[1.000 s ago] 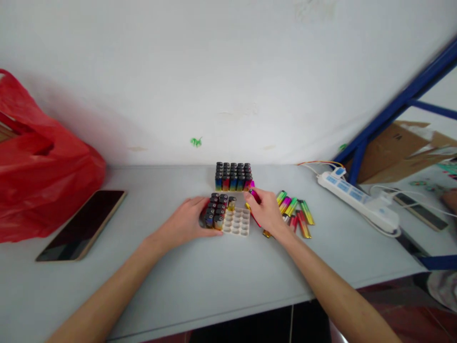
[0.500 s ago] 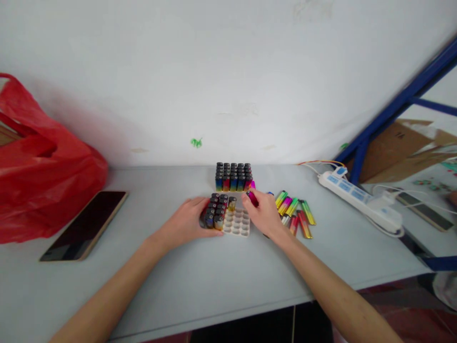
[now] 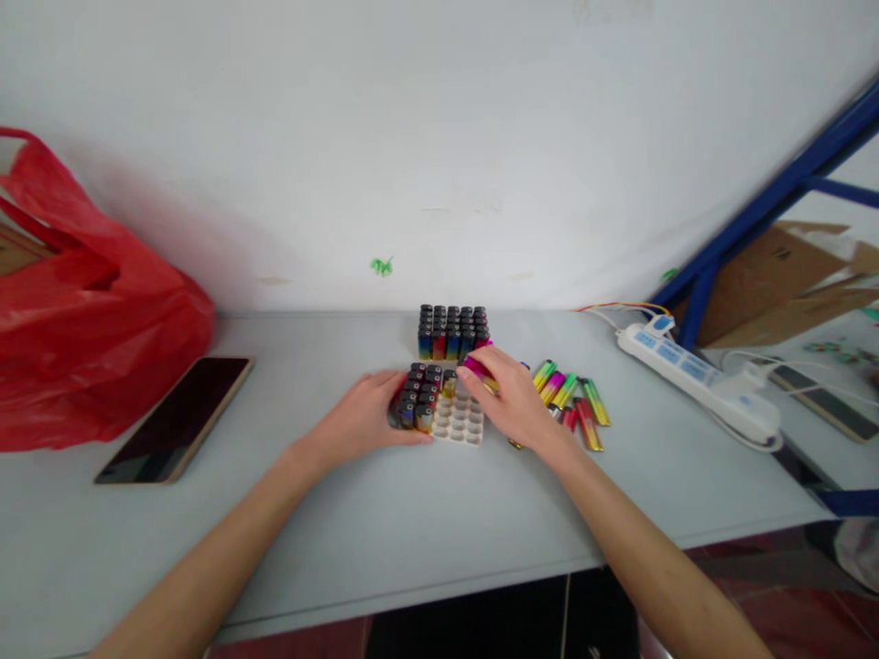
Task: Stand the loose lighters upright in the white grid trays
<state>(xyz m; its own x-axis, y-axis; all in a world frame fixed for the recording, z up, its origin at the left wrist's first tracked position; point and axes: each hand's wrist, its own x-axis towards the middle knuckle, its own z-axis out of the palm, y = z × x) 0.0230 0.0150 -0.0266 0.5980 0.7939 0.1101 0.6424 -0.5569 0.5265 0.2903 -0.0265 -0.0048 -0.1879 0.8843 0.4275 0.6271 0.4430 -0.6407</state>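
Note:
A pale tray with round-ended slots lies on the table. Two rows of black-topped lighters stand upright in its left part, and one yellowish lighter stands just right of them. My left hand is curled round the tray's left side, thumb along the near edge. Over the tray's back right, my right hand pinches a magenta-and-gold lighter with a dark top. Several shiny coloured lighters lie loose to the right of that hand, partly hidden by it.
Behind the tray stands a full block of upright lighters. A phone and a red plastic bag are at the left. At the right are a white power strip with cables, a blue metal frame and a cardboard box.
The magenta lighter in my right hand has turned from fairly upright to more tilted, its top pointing left, above the tray's back. My left hand stays at the tray. The view has shifted slightly.

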